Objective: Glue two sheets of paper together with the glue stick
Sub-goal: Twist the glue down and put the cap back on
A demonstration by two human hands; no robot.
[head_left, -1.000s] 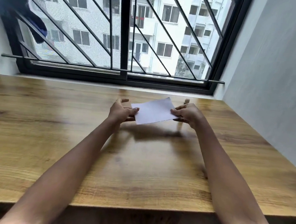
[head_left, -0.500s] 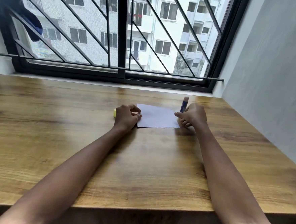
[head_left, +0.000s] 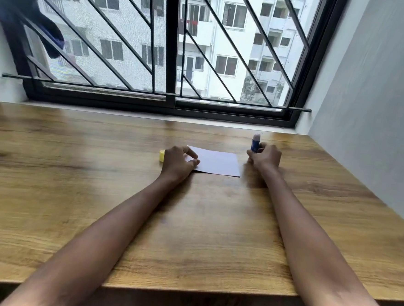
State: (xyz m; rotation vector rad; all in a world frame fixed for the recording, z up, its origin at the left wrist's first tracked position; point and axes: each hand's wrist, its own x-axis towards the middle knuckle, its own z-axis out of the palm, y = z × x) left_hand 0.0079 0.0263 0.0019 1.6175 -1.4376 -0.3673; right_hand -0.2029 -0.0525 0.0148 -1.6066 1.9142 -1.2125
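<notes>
A white sheet of paper (head_left: 219, 163) lies flat on the wooden table (head_left: 97, 193) near the window. My left hand (head_left: 177, 162) rests at the paper's left edge, thumb and forefinger touching it. My right hand (head_left: 265, 157) is just right of the paper, its fingers closed around the blue glue stick (head_left: 255, 142), which stands upright with its white tip showing. A small yellow cap (head_left: 162, 155) lies on the table just left of my left hand. Whether one or two sheets lie there I cannot tell.
A black-framed window with diagonal bars (head_left: 174, 55) runs along the far side of the table. A grey wall (head_left: 379, 105) closes the right side. A dark cloth (head_left: 22, 13) hangs at the upper left.
The paper was held up in both hands, then laid flat on the table. My right hand has let go of it and closed on the glue stick. My left hand stays at its left edge.
</notes>
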